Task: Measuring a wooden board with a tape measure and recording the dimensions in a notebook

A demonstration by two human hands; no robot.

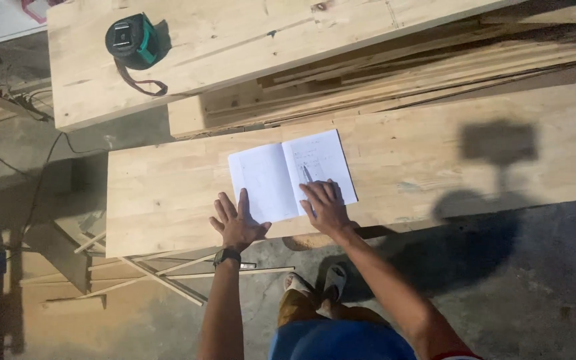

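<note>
An open white notebook (291,175) lies on a pale wooden board (168,193). My left hand (237,221) lies flat with fingers spread on the board, its fingertips at the notebook's lower left page. My right hand (325,204) presses on the lower right page and holds a pen (307,175) whose tip points up the page. A dark watch is on my left wrist.
A green and black tape measure (133,41) with a strap sits on a second board at the upper left. Stacked planks (401,73) lie between the boards. Thin wooden strips (161,270) and a cable (41,180) are on the floor at left.
</note>
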